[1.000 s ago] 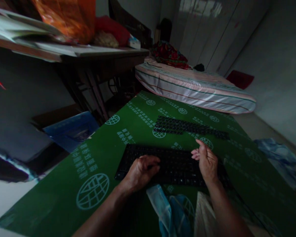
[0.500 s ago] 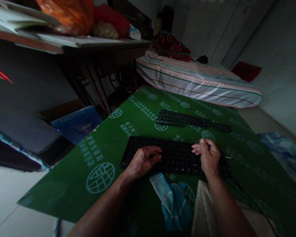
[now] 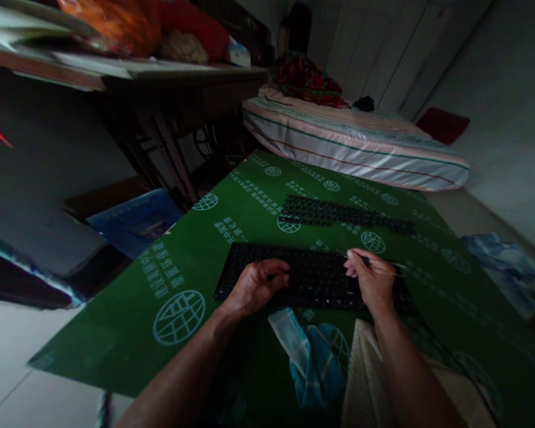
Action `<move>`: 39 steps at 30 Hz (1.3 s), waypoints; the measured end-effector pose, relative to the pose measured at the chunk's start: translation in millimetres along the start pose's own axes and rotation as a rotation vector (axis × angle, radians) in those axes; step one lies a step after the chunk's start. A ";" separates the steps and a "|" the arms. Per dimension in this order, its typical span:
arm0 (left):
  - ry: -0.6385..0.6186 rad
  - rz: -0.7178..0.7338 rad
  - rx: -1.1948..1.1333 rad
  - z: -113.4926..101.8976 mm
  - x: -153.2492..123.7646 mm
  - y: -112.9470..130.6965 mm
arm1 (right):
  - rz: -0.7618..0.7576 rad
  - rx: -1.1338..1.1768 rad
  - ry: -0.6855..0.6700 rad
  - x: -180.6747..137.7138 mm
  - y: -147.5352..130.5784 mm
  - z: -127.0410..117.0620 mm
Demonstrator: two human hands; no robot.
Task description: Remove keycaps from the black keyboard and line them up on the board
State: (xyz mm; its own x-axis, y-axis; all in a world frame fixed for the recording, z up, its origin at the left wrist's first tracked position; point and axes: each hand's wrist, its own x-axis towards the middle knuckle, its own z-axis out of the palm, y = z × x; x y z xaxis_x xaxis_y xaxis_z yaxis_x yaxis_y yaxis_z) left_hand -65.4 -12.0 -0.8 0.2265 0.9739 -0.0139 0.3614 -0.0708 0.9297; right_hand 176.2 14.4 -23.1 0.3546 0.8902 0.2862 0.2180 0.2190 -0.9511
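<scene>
On a green mat (image 3: 232,226) spread over the floor, a black keyboard (image 3: 314,279) is worked on with two bare hands.

Its left end is pressed down by the left hand (image 3: 254,288), whose fingers are curled over the keys; whether anything is enclosed in them cannot be told. A thin rod (image 3: 395,266) is pinched between the closed fingertips of the right hand (image 3: 369,279), just above the keyboard's right half. A second keyboard (image 3: 343,214) is laid farther back on the mat, and a blue cloth (image 3: 314,356) is seen just beside the near edge.
</scene>
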 end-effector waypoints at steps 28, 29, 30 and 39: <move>-0.017 0.067 0.043 1.0 -1.3 -1.3 | -0.191 -0.263 -0.758 -24.1 -57.2 31.0; -0.019 0.069 0.050 0.7 -1.5 -1.0 | -0.182 -0.283 -0.767 -23.7 -58.6 33.5; -0.022 0.072 0.057 0.4 -1.6 -0.8 | -0.176 -0.300 -0.781 -23.4 -59.6 35.9; -0.033 0.118 0.058 -0.4 -1.5 1.0 | -0.233 -0.490 -0.852 -23.2 -61.9 49.6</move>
State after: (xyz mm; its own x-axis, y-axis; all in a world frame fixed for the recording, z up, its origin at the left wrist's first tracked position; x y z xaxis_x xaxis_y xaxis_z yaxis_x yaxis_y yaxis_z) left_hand -65.7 -13.5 0.3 0.3000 0.9505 0.0810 0.3824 -0.1976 0.9026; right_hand 109.4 0.0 23.4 -0.4699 0.8773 0.0978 0.6168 0.4055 -0.6746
